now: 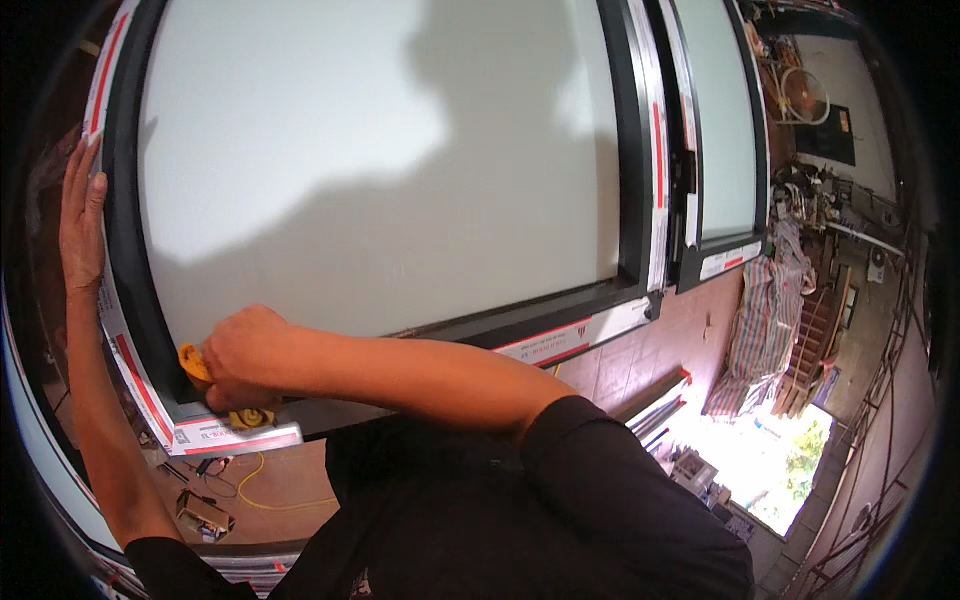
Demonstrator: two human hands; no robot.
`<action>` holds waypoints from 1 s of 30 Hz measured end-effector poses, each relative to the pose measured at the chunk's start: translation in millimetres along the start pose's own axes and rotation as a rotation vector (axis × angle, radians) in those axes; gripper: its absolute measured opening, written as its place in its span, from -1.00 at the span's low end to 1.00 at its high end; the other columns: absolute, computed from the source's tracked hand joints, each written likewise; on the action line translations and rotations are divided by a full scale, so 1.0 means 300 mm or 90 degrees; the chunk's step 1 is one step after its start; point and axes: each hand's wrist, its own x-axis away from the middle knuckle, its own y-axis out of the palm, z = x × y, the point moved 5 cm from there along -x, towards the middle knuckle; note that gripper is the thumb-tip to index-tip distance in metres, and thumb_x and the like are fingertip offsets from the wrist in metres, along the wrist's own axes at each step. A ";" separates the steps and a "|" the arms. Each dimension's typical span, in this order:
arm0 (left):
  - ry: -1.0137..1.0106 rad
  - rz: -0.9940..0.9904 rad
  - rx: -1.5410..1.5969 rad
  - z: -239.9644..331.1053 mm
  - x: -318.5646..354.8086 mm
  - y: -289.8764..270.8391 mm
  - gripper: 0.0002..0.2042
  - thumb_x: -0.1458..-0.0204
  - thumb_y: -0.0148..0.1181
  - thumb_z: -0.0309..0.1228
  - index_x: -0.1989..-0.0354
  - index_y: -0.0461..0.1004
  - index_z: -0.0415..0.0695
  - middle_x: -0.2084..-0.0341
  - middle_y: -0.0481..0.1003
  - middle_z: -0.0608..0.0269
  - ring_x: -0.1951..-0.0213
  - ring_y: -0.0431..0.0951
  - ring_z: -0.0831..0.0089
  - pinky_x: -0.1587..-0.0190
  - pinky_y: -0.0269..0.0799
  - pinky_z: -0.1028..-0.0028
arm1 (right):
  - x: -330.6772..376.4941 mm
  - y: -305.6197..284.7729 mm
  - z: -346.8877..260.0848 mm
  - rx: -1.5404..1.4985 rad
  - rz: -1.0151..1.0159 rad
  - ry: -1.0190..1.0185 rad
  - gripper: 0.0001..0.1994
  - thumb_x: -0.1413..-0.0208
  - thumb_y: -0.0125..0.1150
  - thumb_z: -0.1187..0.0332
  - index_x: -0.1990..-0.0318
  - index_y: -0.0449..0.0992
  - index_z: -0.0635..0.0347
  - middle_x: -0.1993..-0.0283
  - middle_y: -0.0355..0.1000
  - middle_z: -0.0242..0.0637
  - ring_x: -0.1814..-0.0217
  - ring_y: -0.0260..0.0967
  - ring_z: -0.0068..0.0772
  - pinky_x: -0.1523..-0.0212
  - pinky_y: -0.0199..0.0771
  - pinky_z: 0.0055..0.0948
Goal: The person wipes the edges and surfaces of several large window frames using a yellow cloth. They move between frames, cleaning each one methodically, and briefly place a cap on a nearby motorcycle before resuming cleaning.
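A large window unit with a dark frame (pixel 632 150) and frosted white glass (pixel 380 170) stands in front of me, its edges covered in white and red protective tape. My left hand (pixel 80 215) lies flat against the frame's left edge, fingers pointing up. My right hand (pixel 240 355) reaches across to the lower left corner of the frame and grips an orange-yellow tool (pixel 195 363), part of which shows again below the hand. The tool's tip presses where glass meets frame.
A second framed glass panel (pixel 715 130) stands to the right. On the brown floor lie a yellow cord (pixel 262 490) and a small tool (pixel 203 513). Striped cloth (pixel 762 330), metal profiles (pixel 655 400) and a cluttered workshop with a fan (pixel 803 95) fill the right side.
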 end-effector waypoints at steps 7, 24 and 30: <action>0.049 0.007 -0.078 -0.065 0.001 0.009 -0.43 -0.31 -0.16 0.18 -0.44 0.27 0.33 -0.50 0.12 0.34 -0.51 0.08 0.25 -0.53 -0.05 0.07 | 0.247 -0.082 0.165 0.026 -0.038 0.057 -0.58 -0.05 0.23 -0.07 0.32 0.69 0.13 0.33 0.62 -0.06 0.21 0.61 -0.01 0.17 0.59 -0.05; -0.221 -0.122 0.408 0.935 0.480 0.081 -0.51 -0.33 0.06 -0.03 -0.11 0.57 -0.23 0.02 0.61 0.08 -0.08 0.59 0.23 -0.21 0.40 0.28 | 1.403 -0.221 0.765 0.226 0.313 0.331 -0.55 -0.02 0.39 -0.01 0.15 0.53 0.21 0.36 0.59 -0.04 0.28 0.60 0.03 0.27 0.60 -0.12; -0.321 -0.474 0.860 1.978 0.828 0.092 -0.36 -0.20 0.25 0.08 -0.16 0.46 -0.29 0.00 0.53 0.23 0.00 0.55 0.44 -0.06 0.52 0.36 | 1.498 -0.100 0.649 -0.055 0.548 0.107 -0.43 -0.03 0.46 0.12 -0.06 0.31 0.22 0.06 0.33 0.03 0.14 0.50 0.05 0.21 0.60 -0.15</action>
